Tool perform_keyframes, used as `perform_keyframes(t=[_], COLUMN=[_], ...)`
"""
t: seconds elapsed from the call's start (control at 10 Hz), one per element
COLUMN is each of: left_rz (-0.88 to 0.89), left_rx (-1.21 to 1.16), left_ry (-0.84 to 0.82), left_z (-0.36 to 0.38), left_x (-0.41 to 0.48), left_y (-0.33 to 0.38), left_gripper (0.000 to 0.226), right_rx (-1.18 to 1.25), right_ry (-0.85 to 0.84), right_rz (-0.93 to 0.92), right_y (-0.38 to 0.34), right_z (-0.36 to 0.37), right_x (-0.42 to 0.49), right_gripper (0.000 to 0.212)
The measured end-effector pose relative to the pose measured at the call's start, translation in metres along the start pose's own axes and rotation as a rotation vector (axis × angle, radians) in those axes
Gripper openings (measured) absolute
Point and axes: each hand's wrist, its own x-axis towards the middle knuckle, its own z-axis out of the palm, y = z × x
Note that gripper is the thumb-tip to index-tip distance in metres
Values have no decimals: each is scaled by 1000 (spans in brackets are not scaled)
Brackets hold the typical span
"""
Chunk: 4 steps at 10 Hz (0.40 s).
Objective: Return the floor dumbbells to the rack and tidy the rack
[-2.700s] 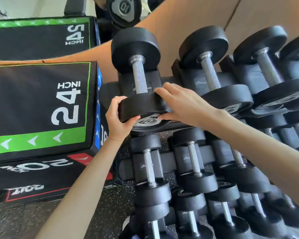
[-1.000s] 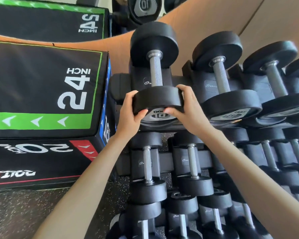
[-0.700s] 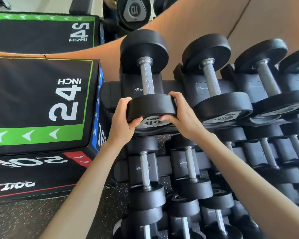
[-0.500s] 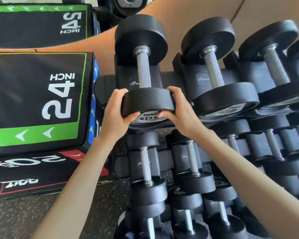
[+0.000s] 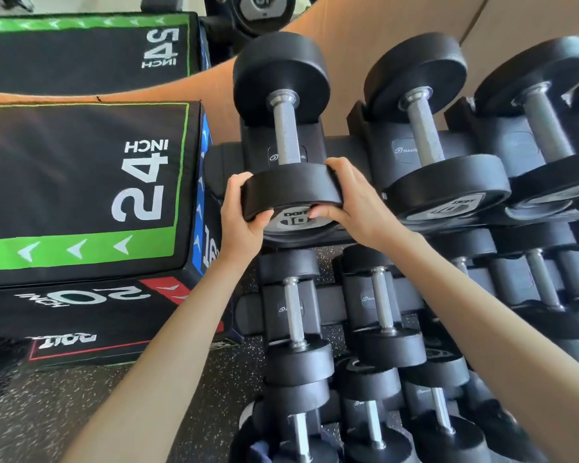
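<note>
I see the black rack (image 5: 345, 152) holding dumbbells (image 5: 428, 135) in tiers from twelve down to six o'clock; at nine, plyo boxes (image 5: 81, 195) on speckled floor (image 5: 64, 406).

Left hand (image 5: 239, 222), right hand (image 5: 355, 203) clasped, fingers curled

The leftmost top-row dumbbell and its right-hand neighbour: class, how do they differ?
Both the left hand and the right hand grip the leftmost dumbbell by its near head; the neighbour dumbbell is untouched. The leftmost's handle points straight away; the neighbour's leans left. Both are black with knurled metal handles, resting on the rack.
</note>
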Motion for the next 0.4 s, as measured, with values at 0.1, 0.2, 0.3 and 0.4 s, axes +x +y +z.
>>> perform_keyframes(t=[0.1,0.2,0.3,0.4], left_rz=[-53,-84,-59,41], left_rx=[22,127,206,313], left_ry=[-81,-197,-206,-220], left_z=[-4,-5,-14,-19], left_x=[-2,-5,-5,-2], left_y=[10,21,38,53], left_gripper=[49,57,60,57], right_rx=[45,-21,-190,-253], right_ry=[-3,-16,-6,167], right_rz=[62,167,169,132], right_y=[-5,-3,-12,-16], right_z=[-6,-17,-41,-66], right_x=[-8,-22,-39,-67], right_gripper=[74,67,58,51])
